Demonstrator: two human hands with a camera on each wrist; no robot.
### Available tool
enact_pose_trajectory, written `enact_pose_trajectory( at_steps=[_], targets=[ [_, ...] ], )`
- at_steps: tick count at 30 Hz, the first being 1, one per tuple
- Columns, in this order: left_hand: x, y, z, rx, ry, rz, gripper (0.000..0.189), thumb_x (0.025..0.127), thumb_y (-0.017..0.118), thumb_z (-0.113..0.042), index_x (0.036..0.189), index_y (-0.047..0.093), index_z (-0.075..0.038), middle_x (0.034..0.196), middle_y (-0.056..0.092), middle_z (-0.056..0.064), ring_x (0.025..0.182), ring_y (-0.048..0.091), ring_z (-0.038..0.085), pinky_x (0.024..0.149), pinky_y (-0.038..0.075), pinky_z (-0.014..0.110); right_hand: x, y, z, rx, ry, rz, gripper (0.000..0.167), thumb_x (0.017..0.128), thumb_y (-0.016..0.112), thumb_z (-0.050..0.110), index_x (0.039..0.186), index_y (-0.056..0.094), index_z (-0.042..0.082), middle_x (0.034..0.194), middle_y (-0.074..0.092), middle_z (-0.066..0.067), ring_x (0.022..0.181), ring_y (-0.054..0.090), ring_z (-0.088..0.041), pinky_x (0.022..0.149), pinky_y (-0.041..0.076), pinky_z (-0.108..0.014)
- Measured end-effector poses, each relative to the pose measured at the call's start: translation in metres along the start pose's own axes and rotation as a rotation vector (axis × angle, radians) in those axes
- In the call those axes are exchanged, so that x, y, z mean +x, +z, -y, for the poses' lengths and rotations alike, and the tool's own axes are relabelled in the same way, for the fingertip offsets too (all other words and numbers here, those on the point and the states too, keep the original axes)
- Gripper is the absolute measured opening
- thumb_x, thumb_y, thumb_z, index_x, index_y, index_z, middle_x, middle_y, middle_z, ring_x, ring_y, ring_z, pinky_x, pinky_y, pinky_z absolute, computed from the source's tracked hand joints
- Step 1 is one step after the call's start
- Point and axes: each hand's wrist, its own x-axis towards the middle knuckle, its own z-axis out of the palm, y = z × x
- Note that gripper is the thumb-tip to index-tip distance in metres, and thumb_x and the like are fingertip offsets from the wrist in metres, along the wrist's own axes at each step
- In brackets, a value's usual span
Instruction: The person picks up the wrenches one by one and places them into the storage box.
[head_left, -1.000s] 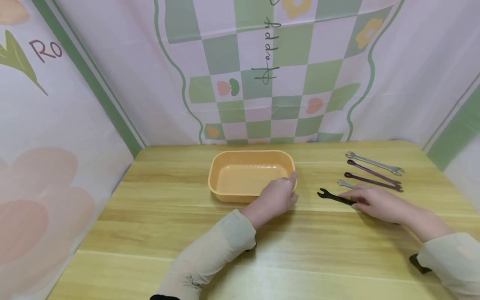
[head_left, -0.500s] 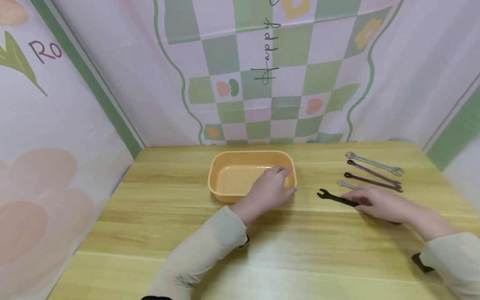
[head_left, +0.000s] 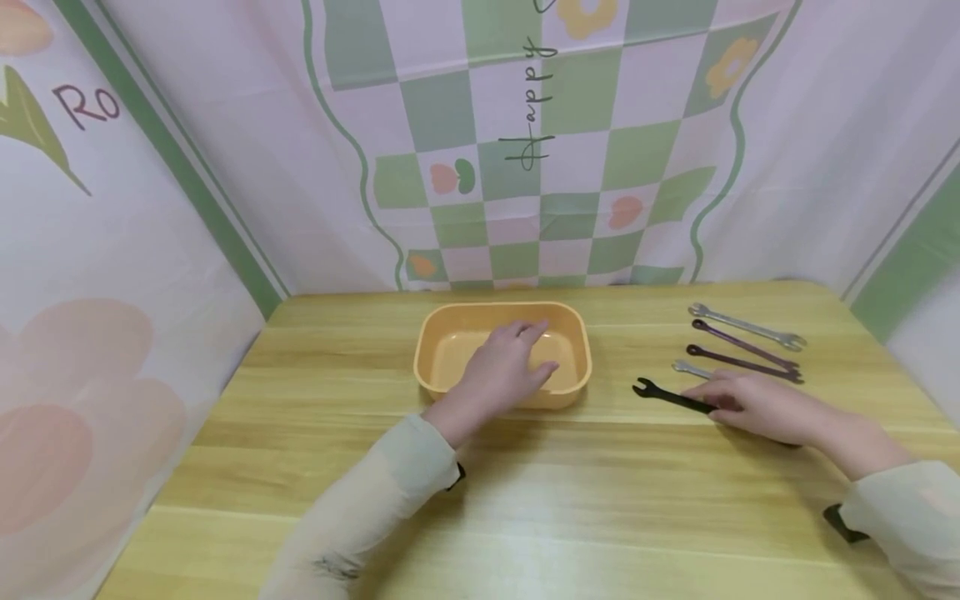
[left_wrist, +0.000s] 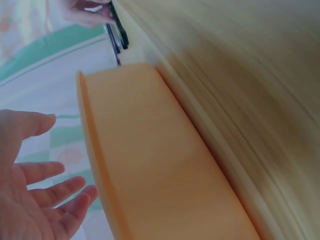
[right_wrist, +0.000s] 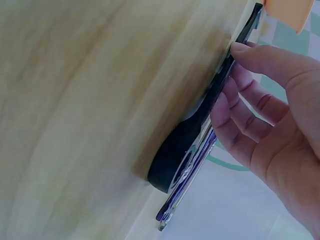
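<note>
Pinching a black wrench (head_left: 670,396) between thumb and fingers, the right hand (head_left: 767,407) works low over the wooden table (head_left: 600,517), to the right of an orange tray (head_left: 558,398). The wrench's long axis runs slantwise — its open-jawed end points left and a little away from the person, towards the tray, while its ring end lies to the right and nearer the person. A bare strip of table separates that open end from the tray's right side, so tray and wrench are near but apart. The tray's own long side runs left to right.

The left hand (head_left: 498,367) is over the tray with its fingers loosely spread and nothing in them; the left wrist view shows it beside the rim, seemingly without contact. It is nearer the tray, while the right hand alone is at the wrench. Just beyond the right hand lie a small silver wrench (head_left: 690,368), a dark wrench (head_left: 742,359), a purple wrench (head_left: 742,343) and a large silver wrench (head_left: 747,326), all slanted much alike. Whether the black wrench is fully on the wood or slightly raised — I can't quite tell.
</note>
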Motion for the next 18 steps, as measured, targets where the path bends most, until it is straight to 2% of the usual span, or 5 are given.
enact_pose_trajectory(
  at_steps=[3, 6, 8, 13, 18],
  targets=[
    [-0.004, -0.003, 0.010, -0.005, -0.014, -0.011, 0.067, 0.100, 0.067, -0.039, 0.158, 0.042, -0.017, 0.150, 0.052, 0.011, 0.136, 0.050, 0.032, 0.103, 0.051, 0.046, 0.001, -0.001, 0.001, 0.010, 0.005, 0.010, 0.037, 0.086, 0.080, 0.005, 0.123, 0.074, 0.003, 0.115, 0.072, -0.012, 0.101, 0.068, -0.031, 0.083, 0.059, -0.046],
    [-0.008, -0.007, 0.017, -0.006, -0.022, -0.021, 0.069, 0.100, 0.067, -0.039, 0.159, 0.039, -0.018, 0.151, 0.051, 0.013, 0.136, 0.050, 0.033, 0.103, 0.051, 0.048, 0.000, -0.003, 0.001, 0.021, 0.024, 0.037, 0.037, 0.087, 0.080, 0.007, 0.123, 0.074, 0.004, 0.114, 0.072, -0.011, 0.098, 0.068, -0.027, 0.081, 0.059, -0.042],
    [-0.010, -0.010, 0.023, -0.003, -0.026, -0.031, 0.070, 0.100, 0.068, -0.039, 0.160, 0.039, -0.017, 0.151, 0.051, 0.013, 0.136, 0.049, 0.034, 0.104, 0.050, 0.050, 0.001, -0.005, 0.001, 0.029, 0.037, 0.055, 0.036, 0.087, 0.080, 0.009, 0.122, 0.074, 0.005, 0.114, 0.072, -0.010, 0.096, 0.068, -0.023, 0.079, 0.058, -0.038],
    [-0.015, -0.016, 0.037, 0.008, -0.020, -0.057, 0.069, 0.100, 0.069, -0.037, 0.158, 0.040, -0.015, 0.152, 0.049, 0.015, 0.137, 0.048, 0.037, 0.105, 0.047, 0.056, 0.002, -0.006, 0.002, 0.035, 0.049, 0.065, 0.035, 0.087, 0.080, 0.011, 0.121, 0.075, 0.004, 0.112, 0.072, -0.007, 0.096, 0.068, -0.023, 0.078, 0.058, -0.037],
    [-0.022, -0.021, 0.054, 0.052, -0.019, -0.074, 0.069, 0.100, 0.068, -0.039, 0.158, 0.040, -0.015, 0.155, 0.046, 0.013, 0.140, 0.045, 0.036, 0.104, 0.043, 0.064, 0.003, -0.005, 0.002, 0.055, 0.044, 0.053, 0.034, 0.087, 0.081, 0.010, 0.119, 0.076, 0.001, 0.105, 0.072, 0.000, 0.085, 0.060, -0.007, 0.068, 0.053, -0.029]
  ],
)
